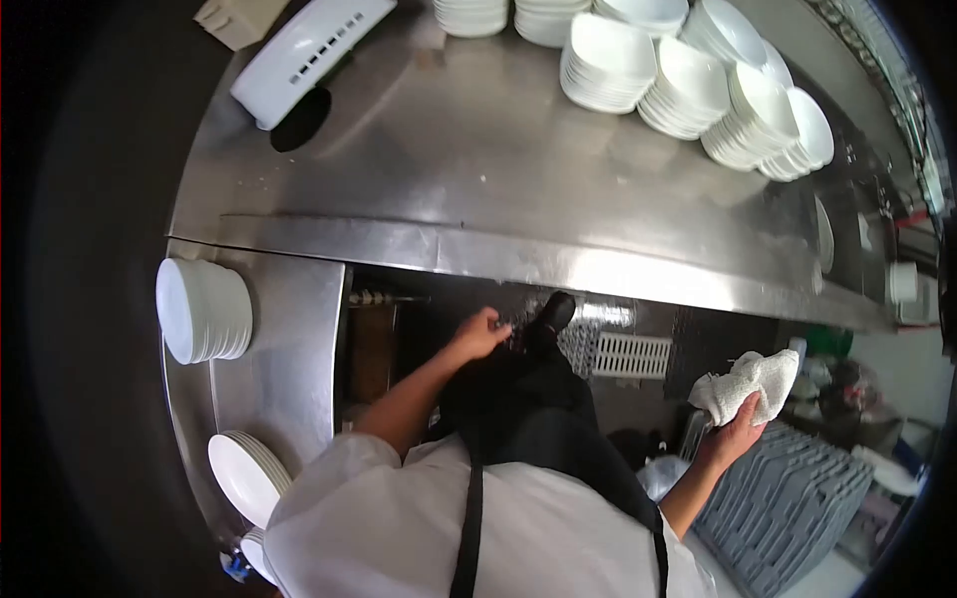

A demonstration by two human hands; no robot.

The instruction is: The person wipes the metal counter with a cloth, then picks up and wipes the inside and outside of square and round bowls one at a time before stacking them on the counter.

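My right hand (736,432), off to the right above stacked grey racks, grips a bunched white cloth (748,384). In front of my body hangs my left hand (480,335), its fingers loosely curled with a gap at the thumb and nothing visible in it. That hand is over the floor, short of the steel counter (439,169) and touching nothing. A black shoe (559,310) shows just beyond it.
Stacks of white bowls (606,62) stand at the counter's far right. White dishes (204,311) and plates (247,476) are stacked on the left side counter. A white slotted appliance (314,55) sits far left. Grey racks (783,498) stand at right; a drain grate (632,356) lies on the floor.
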